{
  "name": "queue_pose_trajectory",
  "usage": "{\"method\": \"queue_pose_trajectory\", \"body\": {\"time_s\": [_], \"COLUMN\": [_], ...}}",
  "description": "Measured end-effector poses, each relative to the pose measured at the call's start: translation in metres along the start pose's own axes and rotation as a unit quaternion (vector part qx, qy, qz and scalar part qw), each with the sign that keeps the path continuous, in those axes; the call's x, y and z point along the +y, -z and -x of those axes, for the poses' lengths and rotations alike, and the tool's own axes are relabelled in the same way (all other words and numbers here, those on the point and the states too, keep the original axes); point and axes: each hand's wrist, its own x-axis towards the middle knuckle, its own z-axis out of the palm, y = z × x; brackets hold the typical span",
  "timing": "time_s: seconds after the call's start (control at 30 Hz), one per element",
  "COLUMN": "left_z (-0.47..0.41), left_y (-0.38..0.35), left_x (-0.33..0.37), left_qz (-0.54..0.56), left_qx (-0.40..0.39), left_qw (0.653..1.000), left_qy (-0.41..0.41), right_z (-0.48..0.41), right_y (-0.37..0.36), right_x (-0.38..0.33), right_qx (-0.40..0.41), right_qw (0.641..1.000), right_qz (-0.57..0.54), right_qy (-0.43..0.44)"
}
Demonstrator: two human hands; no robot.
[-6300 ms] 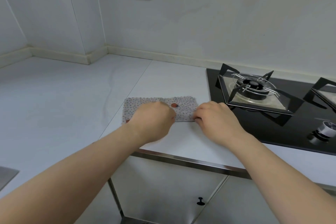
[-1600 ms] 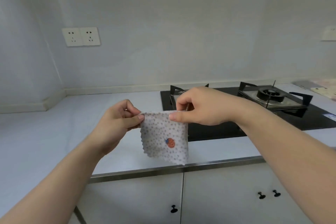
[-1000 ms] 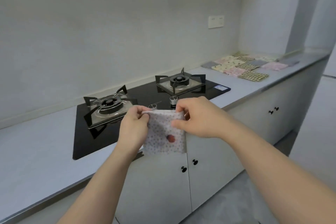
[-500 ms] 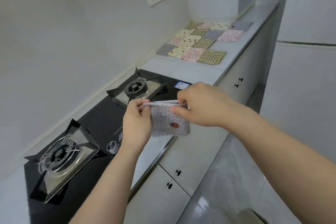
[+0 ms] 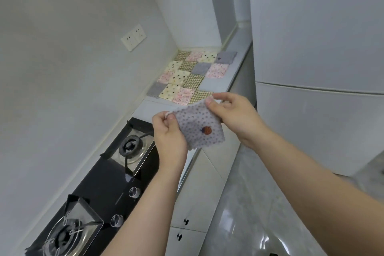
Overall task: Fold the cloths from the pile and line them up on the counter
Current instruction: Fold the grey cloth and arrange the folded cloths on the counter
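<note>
**Dotted cloth** (image 5: 199, 129): Thin woven fabric, pale grey-lilac, printed all over with small dark dots. One round red-brown motif sits near the middle. It is folded to a rough square, with a wavy cut along the lower edge. It is held in the air over the front edge of the counter (image 5: 216, 86), between the gas hob (image 5: 116, 183) and the laid-out cloths, and hangs slightly tilted.

**Left hand** (image 5: 169, 133): Fingers curled; thumb and forefinger pinch the cloth's upper left corner.

**Right hand** (image 5: 232, 114): Fingers curled; thumb and fingertips pinch the upper right corner, higher than the left.

**Folded cloths** (image 5: 193, 75): Small flat squares lie edge to edge in rows at the far end of the counter, beyond the hands. The prints are cream with dark dots, pink floral, green-brown check and plain grey.

**Counter**: Smooth, pale, with a matt stone look.

**Gas hob**: Glossy black glass with steel burner trays and black angular pan supports. Two round metal knobs (image 5: 134, 192) sit near its front edge.

**Wall sockets** (image 5: 134, 37): Two white plastic plates set side by side.

**Cabinet doors** (image 5: 199, 193): Flat and white, with small black pulls.

**Refrigerator** (image 5: 320, 127): A tall, plain white body on the right.

**Floor** (image 5: 249, 214): Polished grey tile that reflects the light.
</note>
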Motion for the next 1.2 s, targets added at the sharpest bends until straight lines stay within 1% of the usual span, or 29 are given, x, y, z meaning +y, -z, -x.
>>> {"method": "queue_pose_trajectory", "body": {"time_s": [0.03,0.1,0.2,0.27,0.37,0.4,0.43,0.47,0.53,0.57,0.63,0.73,0.83,0.93,1.0,1.07,1.13,1.2], "left_z": [-0.003,-0.012,-0.027,-0.041,-0.070,-0.081,-0.093,-0.105,-0.131,-0.141,-0.164,-0.191,-0.215,-0.240,-0.256,-0.271,-0.286,-0.299], "left_y": [-0.007,-0.022,-0.040,-0.050,-0.065,-0.070,-0.075,-0.079,-0.089,-0.092,-0.101,-0.122,-0.143,-0.166,-0.182,-0.196,-0.207,-0.217], "left_x": [0.003,0.003,0.000,-0.002,-0.010,-0.016,-0.022,-0.029,-0.039,-0.042,-0.047,-0.054,-0.058,-0.065,-0.070,-0.076,-0.080,-0.085], "left_qz": [0.002,0.003,0.016,0.069,0.177,0.185,0.173,0.140,0.047,0.004,-0.055,-0.096,-0.127,-0.131,-0.136,-0.147,-0.167,-0.177], "left_qx": [-0.003,-0.018,-0.030,-0.045,-0.087,-0.097,-0.099,-0.091,-0.070,-0.059,-0.046,-0.059,-0.068,-0.066,-0.056,-0.037,-0.009,0.013], "left_qw": [1.000,1.000,0.998,0.990,0.949,0.942,0.946,0.959,0.987,0.994,0.997,0.994,0.990,0.989,0.989,0.987,0.984,0.980], "left_qy": [0.001,0.014,0.047,0.110,0.245,0.263,0.256,0.228,0.137,0.092,0.028,-0.005,-0.012,0.010,0.029,0.046,0.065,0.093], "right_z": [-0.008,-0.020,-0.036,-0.052,-0.083,-0.094,-0.106,-0.117,-0.140,-0.147,-0.168,-0.206,-0.241,-0.277,-0.303,-0.328,-0.351,-0.369], "right_y": [0.002,0.001,-0.003,-0.007,-0.013,-0.015,-0.018,-0.020,-0.026,-0.028,-0.033,-0.032,-0.025,-0.015,-0.010,-0.008,-0.007,-0.005], "right_x": [0.001,0.001,0.003,0.007,0.016,0.020,0.022,0.024,0.027,0.028,0.032,0.040,0.045,0.053,0.059,0.066,0.074,0.084], "right_qx": [0.014,0.044,0.081,0.098,0.116,0.116,0.113,0.111,0.108,0.107,0.110,0.119,0.115,0.102,0.088,0.056,0.001,-0.044], "right_qw": [1.000,0.998,0.990,0.982,0.975,0.971,0.966,0.959,0.942,0.936,0.931,0.936,0.953,0.962,0.965,0.968,0.961,0.953], "right_qz": [0.000,0.037,0.111,0.156,0.187,0.204,0.229,0.259,0.316,0.334,0.348,0.330,0.281,0.250,0.231,0.201,0.197,0.223], "right_qy": [-0.011,-0.008,0.032,0.043,0.035,0.038,0.041,0.040,0.033,0.030,0.023,0.011,-0.019,-0.048,-0.085,-0.141,-0.193,-0.202]}}
